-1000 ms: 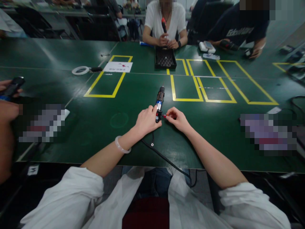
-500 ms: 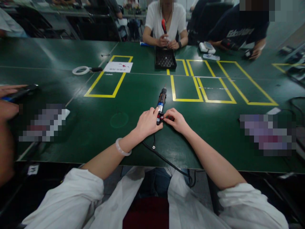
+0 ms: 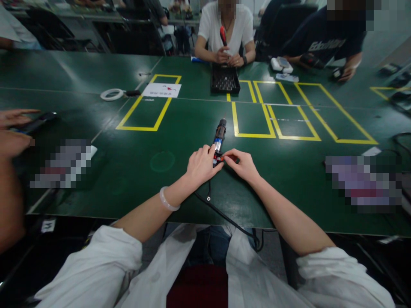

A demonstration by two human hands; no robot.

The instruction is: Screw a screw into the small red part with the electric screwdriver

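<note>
A slim cylindrical electric tool [image 3: 219, 136], dark with a blue and silver band and a thin tip, lies on the green table pointing away from me. Its near end is uncovered, and small red and black parts show there. My left hand [image 3: 201, 164] grips that near end, thumb below and fingers over it. Beside it, my right hand [image 3: 241, 164] pinches at the uncovered parts from the right. Something small and orange-red shows at its fingertips, too small to name. A black cord [image 3: 221, 214] runs below my hands and over the table edge, with a ring terminal [image 3: 208, 199] nearby.
Yellow tape outlines [image 3: 253, 136] mark the green table [image 3: 180, 192]. Across it, a person in white holds a red-handled tool [image 3: 223, 35] over a black tray [image 3: 225, 81]. A paper sheet [image 3: 162, 90] and white coil [image 3: 112, 94] lie left. Another person's hands [image 3: 16, 128] are far left.
My right hand has turned slightly and its fingertips have shifted a little right at the tool's near end. My left hand keeps its grip. The whole view has shifted slightly.
</note>
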